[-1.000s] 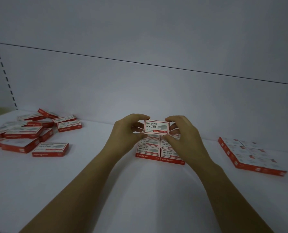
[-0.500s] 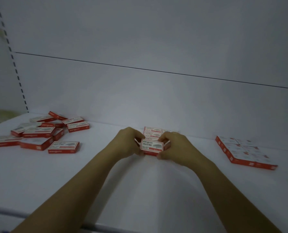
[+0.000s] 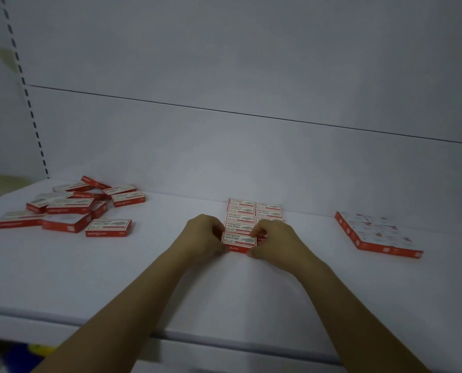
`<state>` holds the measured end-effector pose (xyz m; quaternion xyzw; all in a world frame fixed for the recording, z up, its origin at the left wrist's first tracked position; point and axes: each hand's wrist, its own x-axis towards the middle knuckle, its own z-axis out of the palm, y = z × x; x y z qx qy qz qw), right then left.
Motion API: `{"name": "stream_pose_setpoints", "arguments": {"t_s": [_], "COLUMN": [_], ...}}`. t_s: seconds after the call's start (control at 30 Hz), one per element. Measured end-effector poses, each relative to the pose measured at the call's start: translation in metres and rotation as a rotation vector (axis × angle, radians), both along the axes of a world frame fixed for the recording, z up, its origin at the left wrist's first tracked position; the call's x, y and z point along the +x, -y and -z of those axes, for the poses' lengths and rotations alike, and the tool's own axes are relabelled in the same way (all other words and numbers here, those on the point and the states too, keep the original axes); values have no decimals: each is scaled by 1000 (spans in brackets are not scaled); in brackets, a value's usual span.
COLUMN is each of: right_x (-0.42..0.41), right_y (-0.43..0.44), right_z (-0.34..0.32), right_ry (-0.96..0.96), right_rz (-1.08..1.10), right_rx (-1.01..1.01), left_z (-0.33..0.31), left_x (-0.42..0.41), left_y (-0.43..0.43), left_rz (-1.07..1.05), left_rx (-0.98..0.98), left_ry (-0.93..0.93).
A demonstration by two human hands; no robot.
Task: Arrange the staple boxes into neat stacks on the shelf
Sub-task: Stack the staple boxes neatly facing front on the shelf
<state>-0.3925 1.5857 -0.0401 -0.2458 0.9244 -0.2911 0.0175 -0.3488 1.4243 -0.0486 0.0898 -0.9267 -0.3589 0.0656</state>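
A red-and-white staple box [image 3: 239, 240] sits at the front of a neat two-column block of boxes [image 3: 255, 212] in the middle of the white shelf [image 3: 143, 278]. My left hand [image 3: 204, 234] pinches its left end and my right hand [image 3: 274, 238] pinches its right end, both with curled fingers. The right column's front boxes are hidden behind my right hand. A loose heap of several staple boxes [image 3: 71, 208] lies at the left. A flat arranged block of boxes [image 3: 375, 232] lies at the right.
The shelf's back panel [image 3: 251, 157] stands right behind the middle block. A slotted upright [image 3: 26, 87] runs up the left side. The shelf's front edge [image 3: 170, 337] runs across below my forearms.
The box that I held up in both hands has come down to the front of the left column. My view has pulled back and tilted, showing the shelf's front edge.
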Motion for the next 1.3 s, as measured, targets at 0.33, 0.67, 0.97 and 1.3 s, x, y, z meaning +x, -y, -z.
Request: {"name": "stream_pose_setpoints", "arguments": {"t_s": [0.33,0.67,0.97,1.3], "right_x": [-4,3,26,25], "right_y": [15,108,206,217], "right_z": [-17,-18,-10,-3], "right_ry": [-64,-163,-154,-198], "right_rz": [-62,-283,-465,-496], "right_rx": [298,327,346,272], "left_z": [-4,-29,-35,-35], "left_x": [-3,58,141,150], "left_y": [2,104,181,191], "left_rz": [-10,-207,-500,-536], "left_rx": [-99,-380,-430,-438], "left_ry": [28,120,187,186]}}
